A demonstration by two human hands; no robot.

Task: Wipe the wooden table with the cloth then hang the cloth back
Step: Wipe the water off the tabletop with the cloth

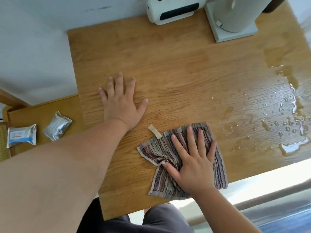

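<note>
Lower centre of the frame: striped cloth (pixel 156 150), spread nearly flat on the wooden table (pixel 168 64), pinned under the right hand (pixel 193 158) with fingers straight and fanned, palm down, not curled round the fabric; a small bunch of folds gathered at the thumb. Left of centre: left hand (pixel 121 101) laid flat on bare wood, fingers splayed, holding nothing, seemingly bracing. Right edge of the frame: water (pixel 286 115) pooled and beaded, apart from the cloth's nearest edge. Probably soft, light and limp, with no stiffness to push with, so best driven by flat palm pressure rather than a pinch. Prone to wrinkle and ride up under a sideways shove, as at the thumb. Expect added weight and drag once soaked, and drips when lifted. For hanging back, take by the pale loop tab (pixel 154 131) at the cloth's upper left corner, or gather by that corner.
</note>
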